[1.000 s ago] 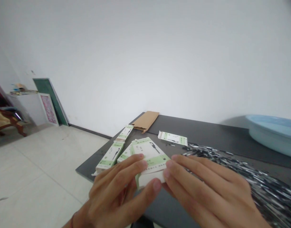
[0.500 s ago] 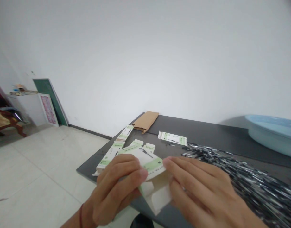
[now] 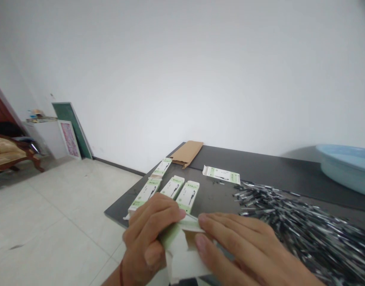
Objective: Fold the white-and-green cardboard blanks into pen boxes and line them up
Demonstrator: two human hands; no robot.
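Note:
A white and green pen box [image 3: 186, 254] is between my two hands near the table's front edge, its end flaps facing me. My left hand [image 3: 154, 234] is closed round the box's left side. At the other side, the fingers of my right hand [image 3: 244, 246] press on the flaps and the top edge. Part of the opening shows dark between the flaps; the box's contents are hidden. Just beyond my left hand lie more pen boxes [image 3: 188, 195] printed with a pen picture. A large heap of black and clear pens [image 3: 301, 222] spreads out right of my right hand.
The dark table [image 3: 213, 157] stands against a white wall. On it are a brown paper envelope [image 3: 188, 151], a single pen box [image 3: 221, 174] and a blue basin [image 3: 346, 167] at the right. A wooden-framed seat [image 3: 12, 153] stands far left.
The pen box has tipped so its end flaps face me more, and my hands have lowered a little. My right fingers have moved onto the flaps. The view has shifted slightly left.

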